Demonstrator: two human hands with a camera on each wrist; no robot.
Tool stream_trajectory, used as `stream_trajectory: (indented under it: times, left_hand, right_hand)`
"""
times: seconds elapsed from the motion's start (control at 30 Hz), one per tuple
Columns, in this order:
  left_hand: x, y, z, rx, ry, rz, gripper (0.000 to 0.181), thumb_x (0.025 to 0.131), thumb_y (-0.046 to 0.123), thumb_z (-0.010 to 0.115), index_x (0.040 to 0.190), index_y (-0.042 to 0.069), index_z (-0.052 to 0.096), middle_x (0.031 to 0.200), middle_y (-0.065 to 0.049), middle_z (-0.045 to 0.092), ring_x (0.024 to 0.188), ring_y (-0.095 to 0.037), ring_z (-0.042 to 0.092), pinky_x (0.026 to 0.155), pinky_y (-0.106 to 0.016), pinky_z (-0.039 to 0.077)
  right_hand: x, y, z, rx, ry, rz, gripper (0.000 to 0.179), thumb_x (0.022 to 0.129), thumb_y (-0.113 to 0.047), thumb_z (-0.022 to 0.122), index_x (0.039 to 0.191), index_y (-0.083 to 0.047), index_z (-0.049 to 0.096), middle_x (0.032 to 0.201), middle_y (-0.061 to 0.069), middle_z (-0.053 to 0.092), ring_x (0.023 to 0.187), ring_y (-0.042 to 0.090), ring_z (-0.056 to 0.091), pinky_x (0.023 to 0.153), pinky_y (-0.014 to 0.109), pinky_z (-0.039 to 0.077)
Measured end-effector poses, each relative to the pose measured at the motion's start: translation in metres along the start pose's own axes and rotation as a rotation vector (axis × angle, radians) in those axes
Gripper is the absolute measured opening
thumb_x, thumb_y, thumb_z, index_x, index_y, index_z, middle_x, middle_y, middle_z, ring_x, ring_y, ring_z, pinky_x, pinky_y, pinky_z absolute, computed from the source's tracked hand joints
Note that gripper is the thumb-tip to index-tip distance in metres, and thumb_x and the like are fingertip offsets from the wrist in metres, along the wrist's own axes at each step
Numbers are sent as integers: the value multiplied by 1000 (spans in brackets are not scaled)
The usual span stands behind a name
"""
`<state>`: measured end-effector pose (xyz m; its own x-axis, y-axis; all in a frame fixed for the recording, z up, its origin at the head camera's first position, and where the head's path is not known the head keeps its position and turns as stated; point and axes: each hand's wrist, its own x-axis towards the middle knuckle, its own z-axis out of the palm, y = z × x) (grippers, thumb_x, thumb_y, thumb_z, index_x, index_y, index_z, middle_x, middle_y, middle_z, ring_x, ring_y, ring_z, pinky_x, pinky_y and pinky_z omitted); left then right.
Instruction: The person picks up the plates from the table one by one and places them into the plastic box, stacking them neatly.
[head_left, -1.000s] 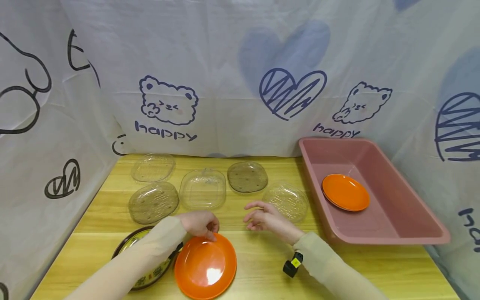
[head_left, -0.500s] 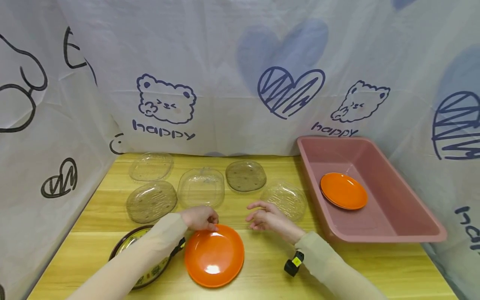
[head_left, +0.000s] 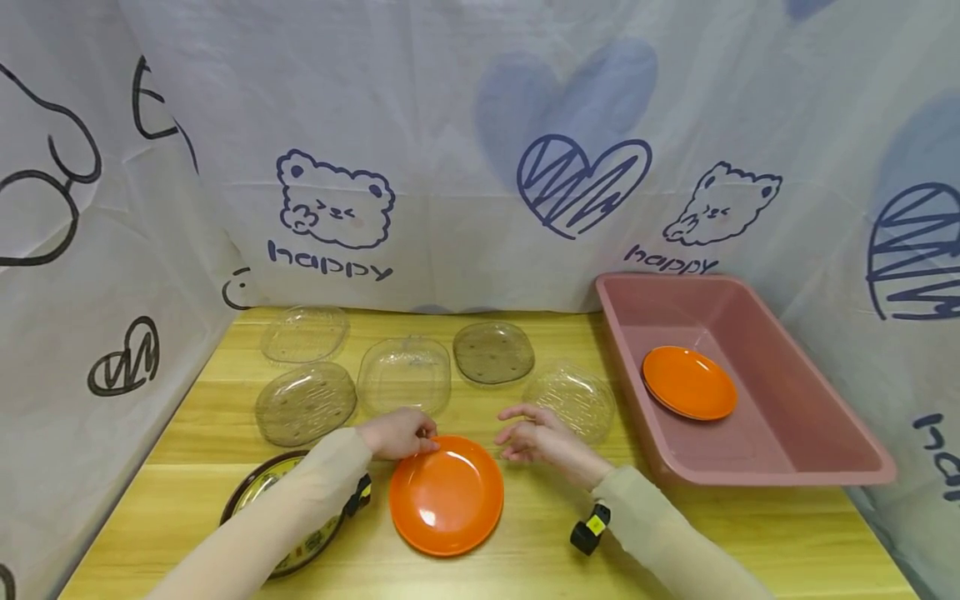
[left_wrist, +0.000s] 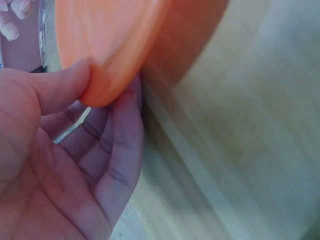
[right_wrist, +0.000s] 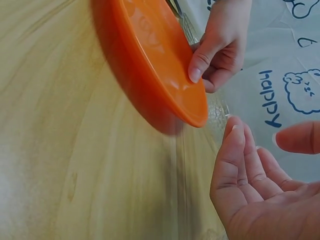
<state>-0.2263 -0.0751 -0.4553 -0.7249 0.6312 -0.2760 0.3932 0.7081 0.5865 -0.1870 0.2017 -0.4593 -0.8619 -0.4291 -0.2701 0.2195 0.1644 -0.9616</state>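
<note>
An orange plate [head_left: 447,500] is held up over the wooden table, its shadow showing beneath it in the left wrist view. My left hand [head_left: 397,433] pinches its far-left rim, thumb on top and fingers underneath. To the right of the plate hovers my right hand [head_left: 543,442], holding nothing, its fingers relaxed and pointing toward the rim. In the right wrist view, the right fingers [right_wrist: 235,160] are apart from the plate [right_wrist: 165,65]. A patterned bowl-like dish [head_left: 311,546] with a brown rim lies partly hidden under my left forearm.
A pink tub [head_left: 795,417] stands at the right with another orange plate [head_left: 690,383] inside. Several see-through dishes lie across the back, among them a brownish one [head_left: 306,406], a clear square one [head_left: 405,379] and a clear one [head_left: 573,404] behind my right hand. Printed cloth [head_left: 450,125] walls the table.
The orange plate has moved right and away from the body in my left hand, off the patterned dish's side toward my right hand. My right hand has barely moved.
</note>
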Motion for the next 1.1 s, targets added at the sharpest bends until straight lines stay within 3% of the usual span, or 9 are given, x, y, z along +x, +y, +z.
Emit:
stream_trajectory:
  times: [0.2,0.5,0.8,1.1]
  left_hand:
    - [-1,-6,0,-64,34,63,32,99,18,61,69,14,55,62,10,43,59,-6,42,56,-20,37]
    - [0,3,3,-76,56,-37,31,102,16,56,73,7,61,63,6,43,60,-7,41,58,-19,34]
    - [2,0,5,-111,63,-31,33,105,15,49,74,8,58,64,6,41,59,-8,41,57,-19,35]
    - [-2,2,4,-179,101,-77,32,107,17,46,78,7,56,66,3,41,60,-11,41,59,-23,37]
  right_hand:
    - [0,0,1,20,50,2,46,96,-6,47,139,8,42,112,18,69,83,11,66,83,27,60]
    - [0,0,2,69,120,-14,45,97,-6,47,138,10,41,106,13,69,81,9,67,75,21,57]
    - [-1,3,3,70,136,-28,43,98,-6,46,138,11,41,106,13,70,83,10,67,79,23,58]
    - [-2,3,3,86,162,-44,47,95,-5,49,138,12,40,111,17,68,85,11,67,79,22,58]
